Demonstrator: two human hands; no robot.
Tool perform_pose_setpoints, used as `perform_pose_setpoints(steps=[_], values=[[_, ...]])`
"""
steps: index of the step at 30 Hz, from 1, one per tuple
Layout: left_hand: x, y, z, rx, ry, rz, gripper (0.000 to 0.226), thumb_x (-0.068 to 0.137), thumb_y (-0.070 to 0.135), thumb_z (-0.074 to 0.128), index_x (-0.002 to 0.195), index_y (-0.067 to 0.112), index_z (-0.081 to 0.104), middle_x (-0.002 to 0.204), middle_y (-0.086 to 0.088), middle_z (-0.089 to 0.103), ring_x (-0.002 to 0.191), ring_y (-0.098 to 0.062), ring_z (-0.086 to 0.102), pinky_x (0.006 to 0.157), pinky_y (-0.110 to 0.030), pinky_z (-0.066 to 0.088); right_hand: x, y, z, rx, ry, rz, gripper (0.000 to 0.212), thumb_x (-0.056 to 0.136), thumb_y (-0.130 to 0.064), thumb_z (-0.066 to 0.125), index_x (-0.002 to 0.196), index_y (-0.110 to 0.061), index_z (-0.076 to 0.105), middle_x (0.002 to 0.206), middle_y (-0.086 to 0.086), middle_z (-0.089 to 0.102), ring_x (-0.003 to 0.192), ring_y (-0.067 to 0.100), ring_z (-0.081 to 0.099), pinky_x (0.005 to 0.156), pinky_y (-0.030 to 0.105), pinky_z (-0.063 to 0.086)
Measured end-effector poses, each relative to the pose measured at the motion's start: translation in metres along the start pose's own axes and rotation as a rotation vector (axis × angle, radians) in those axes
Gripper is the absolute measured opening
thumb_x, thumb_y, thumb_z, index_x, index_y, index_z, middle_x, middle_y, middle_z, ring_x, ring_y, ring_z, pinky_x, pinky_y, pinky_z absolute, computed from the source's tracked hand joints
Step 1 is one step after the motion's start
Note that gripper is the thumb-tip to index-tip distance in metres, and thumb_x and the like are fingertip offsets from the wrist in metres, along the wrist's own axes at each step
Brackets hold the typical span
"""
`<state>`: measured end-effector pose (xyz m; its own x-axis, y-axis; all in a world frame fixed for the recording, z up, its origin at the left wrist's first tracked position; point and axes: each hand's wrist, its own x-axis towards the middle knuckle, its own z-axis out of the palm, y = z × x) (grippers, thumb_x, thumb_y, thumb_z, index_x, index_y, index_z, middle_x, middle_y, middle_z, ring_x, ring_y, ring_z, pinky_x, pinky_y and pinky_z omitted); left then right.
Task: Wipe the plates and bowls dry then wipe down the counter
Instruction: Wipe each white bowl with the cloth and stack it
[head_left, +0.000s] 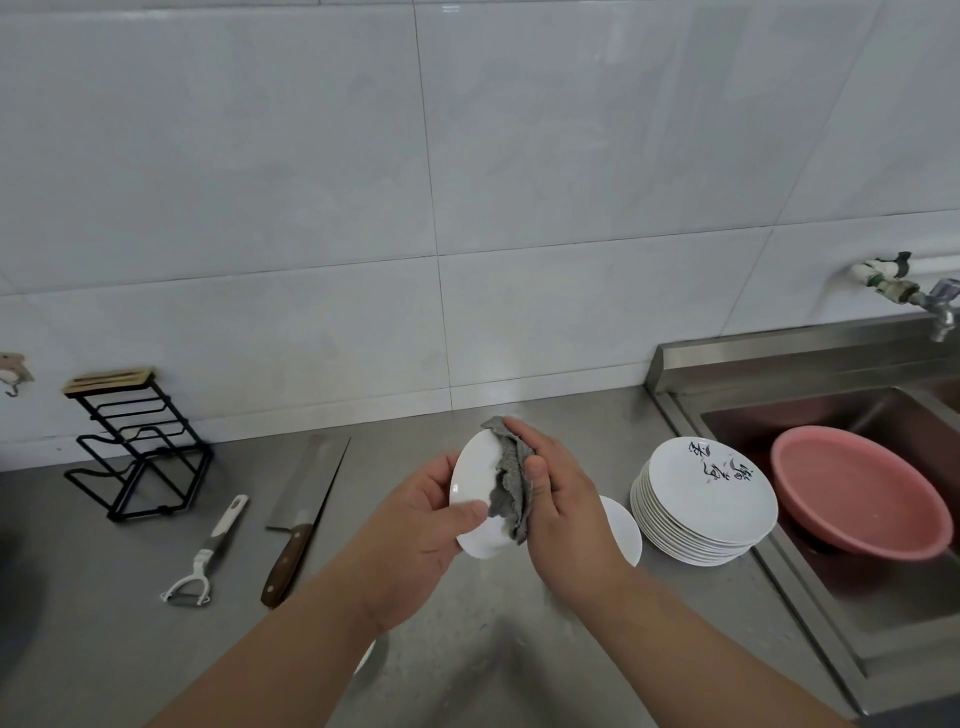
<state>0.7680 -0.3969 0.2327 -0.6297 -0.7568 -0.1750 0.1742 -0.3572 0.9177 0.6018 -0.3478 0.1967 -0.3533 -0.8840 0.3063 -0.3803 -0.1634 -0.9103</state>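
A small round white plate (475, 499) is gripped by the left hand (421, 519); a crumpled grey cloth (511, 483) is pressed on by the right hand (556, 499). Drying underway; next, the back probably needs wiping.

I see kitchen: tiled wall (311, 182) across top, steel counter (415, 649), sink (810, 364) and tap (930, 301) at right, cleaver (306, 499), peeler (208, 556) lower left.
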Motion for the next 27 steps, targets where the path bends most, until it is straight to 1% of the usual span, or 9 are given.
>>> perform_pose_setpoints(steps=[5,8,11,14,17,21,24,26,27], values=[[-0.003,-0.006,-0.001,-0.115,-0.089,0.032,0.055,0.090,-0.003,0.057,0.143,0.002,0.049,0.139,-0.024,0.061,0.130,-0.041,0.058,0.109,-0.050,0.049,-0.015,-0.001,0.011,0.036,0.066,0.093,0.055,0.104,-0.059,0.026,0.139,-0.032,0.059,0.131,-0.019,0.064,0.129,0.005,0.057,0.105,0.019,0.043],[-0.005,-0.012,0.000,-0.155,-0.086,0.061,0.053,0.091,-0.002,0.055,0.143,0.003,0.048,0.140,-0.022,0.061,0.131,-0.039,0.058,0.107,-0.047,0.051,-0.018,-0.007,0.016,0.110,0.060,0.293,0.053,0.102,-0.067,0.023,0.117,-0.036,0.063,0.102,-0.022,0.072,0.099,0.001,0.067,0.080,0.016,0.049],[-0.002,-0.017,0.000,-0.201,-0.027,0.069,0.052,0.091,0.001,0.056,0.142,0.005,0.049,0.139,-0.020,0.062,0.130,-0.038,0.059,0.108,-0.048,0.051,-0.018,-0.011,0.015,0.031,0.028,0.400,0.048,0.105,-0.059,0.025,0.099,-0.027,0.059,0.072,-0.006,0.073,0.066,0.008,0.069,0.060,0.019,0.048],[0.003,-0.020,0.002,-0.261,0.048,0.058,0.048,0.092,-0.001,0.057,0.139,0.007,0.053,0.137,-0.017,0.065,0.128,-0.034,0.062,0.104,-0.046,0.054,-0.017,-0.006,0.006,-0.139,-0.047,0.418,0.052,0.108,-0.057,0.025,0.088,-0.023,0.059,0.067,0.002,0.071,0.061,0.015,0.069,0.064,0.033,0.054],[0.010,-0.025,0.004,-0.314,0.129,0.040,0.040,0.098,-0.006,0.051,0.136,0.006,0.055,0.133,-0.018,0.067,0.124,-0.034,0.065,0.103,-0.045,0.055,-0.018,0.005,-0.007,-0.250,-0.108,0.409,0.046,0.106,-0.054,0.038,0.077,-0.022,0.056,0.064,-0.005,0.068,0.056,0.012,0.063,0.062,0.036,0.054],[0.018,-0.029,0.007,-0.401,0.178,0.024,0.050,0.091,0.003,0.054,0.141,0.006,0.052,0.136,-0.015,0.066,0.126,-0.031,0.063,0.104,-0.043,0.053,-0.021,0.008,-0.037,-0.408,-0.325,0.376,0.033,0.097,-0.033,0.064,0.068,-0.020,0.053,0.053,-0.016,0.057,0.049,0.003,0.050,0.050,0.019,0.035],[0.024,-0.033,0.012,-0.398,0.169,-0.012,0.052,0.090,0.006,0.056,0.142,0.005,0.052,0.138,-0.012,0.065,0.128,-0.027,0.063,0.104,-0.041,0.053,-0.021,0.014,-0.065,-0.563,-0.396,0.413,0.007,0.089,-0.024,0.067,0.092,-0.030,0.064,0.069,-0.021,0.064,0.065,-0.003,0.060,0.055,0.010,0.038],[0.026,-0.039,0.018,-0.389,0.140,-0.045,0.048,0.093,0.007,0.055,0.141,0.003,0.053,0.139,-0.012,0.065,0.129,-0.027,0.062,0.103,-0.039,0.054,-0.020,0.017,-0.084,-0.571,-0.473,0.437,0.049,0.087,-0.025,0.067,0.129,-0.045,0.053,0.084,-0.032,0.068,0.078,-0.005,0.063,0.062,0.006,0.040],[0.028,-0.042,0.022,-0.377,0.117,-0.063,0.045,0.096,0.006,0.052,0.141,0.002,0.054,0.140,-0.013,0.064,0.130,-0.027,0.061,0.102,-0.038,0.055,-0.018,0.016,-0.092,-0.497,-0.535,0.487,0.061,0.088,-0.026,0.068,0.137,-0.053,0.043,0.085,-0.035,0.069,0.075,-0.005,0.065,0.063,0.008,0.044]])
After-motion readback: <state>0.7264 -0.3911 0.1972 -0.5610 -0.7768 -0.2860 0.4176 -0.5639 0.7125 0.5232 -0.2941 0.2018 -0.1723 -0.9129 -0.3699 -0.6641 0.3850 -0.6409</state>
